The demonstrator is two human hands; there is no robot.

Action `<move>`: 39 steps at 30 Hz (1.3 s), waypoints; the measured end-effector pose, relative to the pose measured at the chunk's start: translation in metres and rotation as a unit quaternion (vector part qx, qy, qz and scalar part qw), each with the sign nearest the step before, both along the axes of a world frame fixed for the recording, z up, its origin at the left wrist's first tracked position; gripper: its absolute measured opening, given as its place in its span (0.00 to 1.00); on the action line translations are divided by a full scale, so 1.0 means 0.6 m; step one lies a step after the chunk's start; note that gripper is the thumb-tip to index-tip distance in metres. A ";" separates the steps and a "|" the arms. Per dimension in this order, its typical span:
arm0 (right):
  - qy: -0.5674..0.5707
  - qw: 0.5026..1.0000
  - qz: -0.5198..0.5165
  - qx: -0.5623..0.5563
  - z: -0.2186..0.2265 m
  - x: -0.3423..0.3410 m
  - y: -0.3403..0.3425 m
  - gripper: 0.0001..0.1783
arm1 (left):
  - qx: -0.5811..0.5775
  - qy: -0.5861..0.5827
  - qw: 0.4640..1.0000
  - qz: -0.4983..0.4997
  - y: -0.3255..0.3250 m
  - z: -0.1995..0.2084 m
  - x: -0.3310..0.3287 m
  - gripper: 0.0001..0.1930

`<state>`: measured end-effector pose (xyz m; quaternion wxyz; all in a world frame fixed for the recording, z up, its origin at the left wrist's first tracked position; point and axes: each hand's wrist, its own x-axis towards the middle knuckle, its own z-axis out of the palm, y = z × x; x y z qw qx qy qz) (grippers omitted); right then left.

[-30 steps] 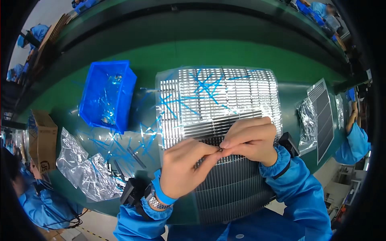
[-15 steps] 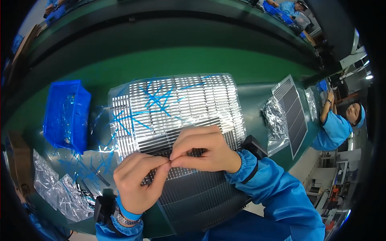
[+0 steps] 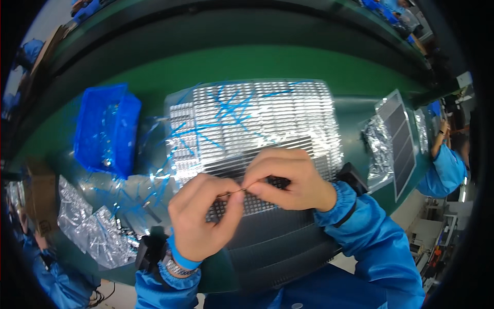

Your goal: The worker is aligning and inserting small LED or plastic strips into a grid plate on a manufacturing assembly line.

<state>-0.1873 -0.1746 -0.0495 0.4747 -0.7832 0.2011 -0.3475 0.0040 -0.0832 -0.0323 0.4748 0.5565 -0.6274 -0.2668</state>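
Note:
Over the sheet at the middle, my left hand (image 3: 203,213) and my right hand (image 3: 288,177) meet with their fingertips pinched close together. A thin, narrow strip (image 3: 223,195) shows between the left thumb and fingers, and its end reaches the right fingertips. Its kind is too small to make out. Beneath the hands lies a sheet with rows of shiny silver and dark strips (image 3: 267,113). Thin blue strips (image 3: 229,108) are scattered over its left part. Nearest my body, a dark ribbed sheet (image 3: 278,242) spreads below my right hand.
A blue plastic bin (image 3: 108,131) stands at the left. Crumpled clear bags (image 3: 100,234) lie below it, beside more blue strips. At the right are a silvery bag (image 3: 378,149) and a dark panel (image 3: 404,139). A co-worker's blue sleeve (image 3: 442,172) shows past the table's right end.
The whole view has shifted, so the table things and my hands appear farther right and slightly higher. My fingertips stay pinched together, and the thin strip between them shows more clearly.

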 end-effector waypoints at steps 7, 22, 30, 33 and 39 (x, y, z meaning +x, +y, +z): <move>0.019 1.000 0.009 -0.005 -0.004 -0.005 0.002 0.05 | -0.013 0.007 1.000 -0.015 -0.002 -0.011 0.003 0.05; 0.030 0.999 0.013 0.000 0.002 -0.003 -0.001 0.05 | -0.010 0.007 0.999 -0.030 0.000 -0.011 0.010 0.04; 0.041 0.999 0.012 -0.001 0.002 -0.005 0.000 0.05 | 0.003 -0.001 1.000 -0.030 0.001 -0.008 0.009 0.04; 0.026 1.000 0.017 0.004 -0.003 -0.006 -0.002 0.05 | 0.002 0.033 0.999 -0.039 -0.001 -0.011 0.008 0.05; 0.003 0.997 0.023 0.078 -0.005 -0.012 -0.006 0.04 | 0.092 0.165 0.973 -0.132 -0.004 -0.011 0.024 0.06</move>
